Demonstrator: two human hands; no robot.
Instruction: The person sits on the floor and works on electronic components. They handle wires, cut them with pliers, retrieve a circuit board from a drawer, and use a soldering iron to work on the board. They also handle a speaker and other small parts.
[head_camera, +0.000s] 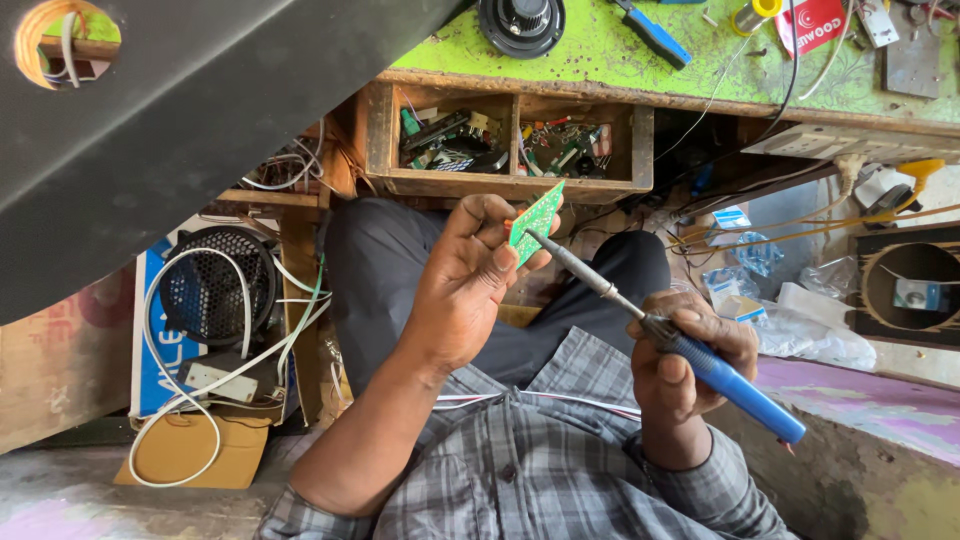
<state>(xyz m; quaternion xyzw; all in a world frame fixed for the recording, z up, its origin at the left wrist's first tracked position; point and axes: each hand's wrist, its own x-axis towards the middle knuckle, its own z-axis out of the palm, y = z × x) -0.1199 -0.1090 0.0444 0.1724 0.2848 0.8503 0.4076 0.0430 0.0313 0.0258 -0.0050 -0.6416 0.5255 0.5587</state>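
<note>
Green bench (620, 50), left hand (465, 290) w/ flat circuit board (536, 218), right hand (690, 360), iron (660, 335)

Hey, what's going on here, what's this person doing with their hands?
A person in a grey plaid shirt is seated at a green-topped workbench. The left hand holds up a small green circuit board by its edge. The right hand grips a blue-handled soldering iron, its metal tip resting against the board's face. In front of the knees an open wooden drawer holds loose electronic parts. A round black speaker with white cables sits on the floor to the left.
</note>
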